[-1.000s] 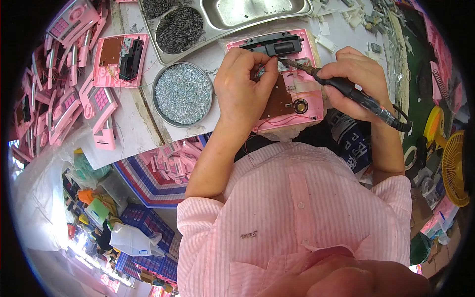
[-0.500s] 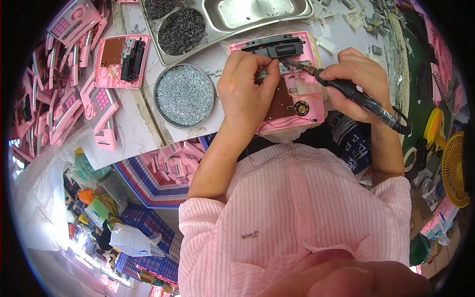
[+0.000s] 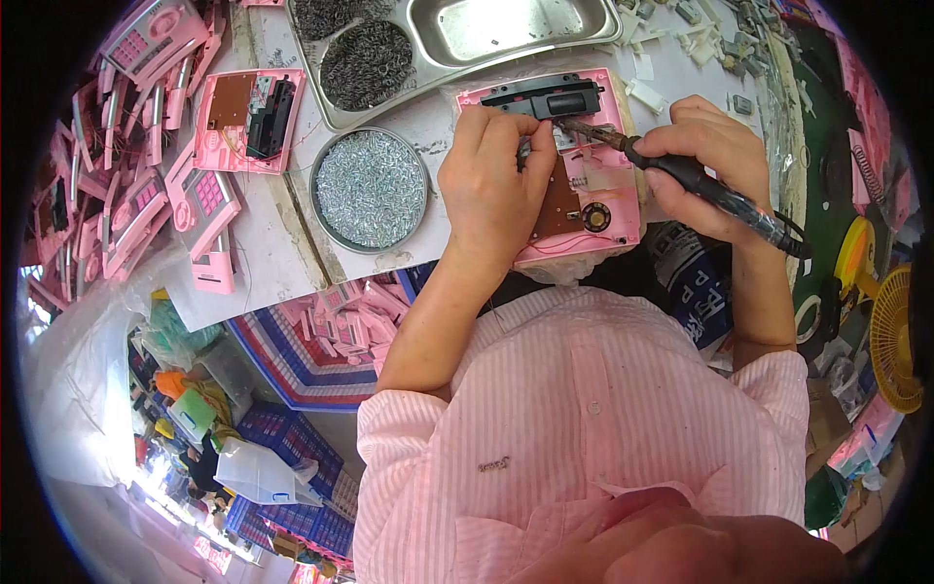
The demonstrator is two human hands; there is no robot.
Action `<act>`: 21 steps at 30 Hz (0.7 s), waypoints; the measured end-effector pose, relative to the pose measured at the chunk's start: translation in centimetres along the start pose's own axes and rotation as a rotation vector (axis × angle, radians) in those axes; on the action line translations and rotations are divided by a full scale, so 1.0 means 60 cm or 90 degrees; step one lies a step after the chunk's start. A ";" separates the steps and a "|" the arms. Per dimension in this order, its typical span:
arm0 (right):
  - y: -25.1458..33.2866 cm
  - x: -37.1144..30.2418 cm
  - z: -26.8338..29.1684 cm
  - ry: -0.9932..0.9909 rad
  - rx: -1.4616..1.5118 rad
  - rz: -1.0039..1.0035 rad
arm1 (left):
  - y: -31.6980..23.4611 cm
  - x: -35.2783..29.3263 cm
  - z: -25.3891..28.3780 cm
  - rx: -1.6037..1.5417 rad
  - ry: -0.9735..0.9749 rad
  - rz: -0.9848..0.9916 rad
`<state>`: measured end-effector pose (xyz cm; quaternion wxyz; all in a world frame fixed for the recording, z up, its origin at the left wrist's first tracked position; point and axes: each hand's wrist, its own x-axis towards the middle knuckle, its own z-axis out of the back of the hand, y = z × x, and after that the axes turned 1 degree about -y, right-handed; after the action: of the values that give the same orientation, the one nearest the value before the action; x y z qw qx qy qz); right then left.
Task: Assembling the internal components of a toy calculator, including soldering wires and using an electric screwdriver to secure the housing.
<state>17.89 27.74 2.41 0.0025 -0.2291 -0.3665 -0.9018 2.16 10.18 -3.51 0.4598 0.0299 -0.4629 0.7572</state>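
An opened pink plastic housing (image 3: 628, 180) lies in front of me, with a black plastic mechanism (image 3: 545, 99), a brown circuit board (image 3: 557, 212) and a round black and gold part (image 3: 596, 216) inside. My right hand (image 3: 718, 156) grips the black handle of a soldering iron (image 3: 702, 185). Its dark tip points left into the housing, just below the black mechanism. Close to that tip, my left hand (image 3: 491, 180) has thumb and forefinger pinched together over the housing's left part. Whatever sits between those fingertips is hidden.
Left of the housing stands a round tin (image 3: 370, 190) of small silvery pieces. Behind it is a metal tray (image 3: 428, 83) with dark springs. A second pink housing (image 3: 292, 136) and heaped pink casings (image 3: 122, 209) lie left. Small grey and white parts (image 3: 696, 44) lie far right.
The whole view has shifted slightly, so the table things sit a little further right. Both hands keep nearly the same pose, and the iron's tip stays by the left fingertips.
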 end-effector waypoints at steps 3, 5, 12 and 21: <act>0.002 -0.002 0.000 -0.002 0.007 -0.004 | -0.002 -0.001 -0.001 0.011 -0.002 -0.007; 0.004 -0.005 0.002 -0.009 0.009 -0.004 | -0.003 0.000 -0.001 0.013 0.000 -0.005; 0.017 -0.038 0.013 -0.068 0.036 0.005 | -0.001 -0.002 0.000 0.013 0.000 -0.002; 0.029 -0.077 0.021 -0.158 0.091 -0.063 | -0.004 0.000 0.000 0.022 -0.007 -0.009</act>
<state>22.85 26.57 2.45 -0.0709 -0.3201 -0.4384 -0.8369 2.33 10.21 -3.32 0.4621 0.0450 -0.4522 0.7615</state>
